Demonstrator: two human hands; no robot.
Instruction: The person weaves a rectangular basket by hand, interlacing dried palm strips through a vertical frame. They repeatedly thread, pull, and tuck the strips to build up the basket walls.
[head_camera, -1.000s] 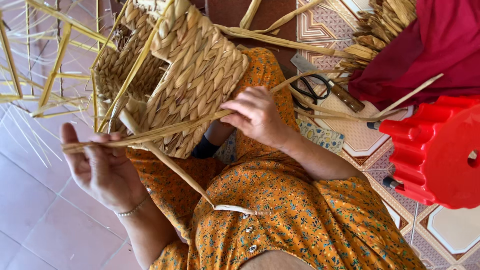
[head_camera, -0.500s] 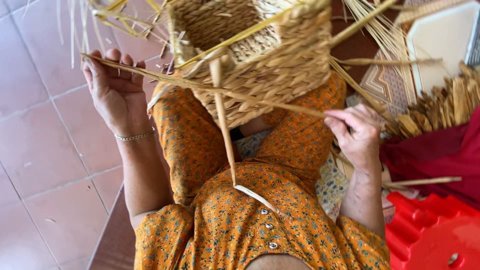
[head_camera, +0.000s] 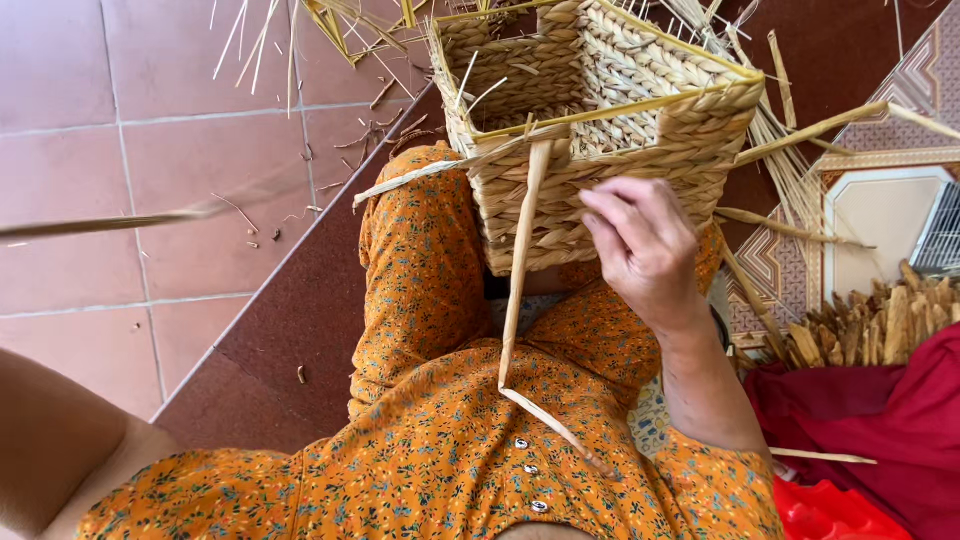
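Observation:
A square woven straw basket (head_camera: 610, 90) rests on my lap, which is covered by an orange flowered dress (head_camera: 430, 300). My right hand (head_camera: 645, 250) presses its curled fingers against the basket's near wall, holding it. A flat straw strip (head_camera: 520, 270) hangs from the rim down to my lap. A long thin straw strand (head_camera: 120, 222), blurred, runs from the basket's left corner out past the left edge. Only my bare left arm (head_camera: 50, 440) shows at the bottom left; the hand itself is out of the frame.
Loose straw ends (head_camera: 300, 30) stick out over the pink floor tiles (head_camera: 120, 130) at the top left. A bundle of dried stalks (head_camera: 870, 325) lies on the right above a red cloth (head_camera: 870, 420). A red plastic item (head_camera: 830, 510) sits at the bottom right.
My left hand has pulled the long strand outward and left the frame. My right hand moved from the right side onto the basket's near wall. The view shifted over the basket.

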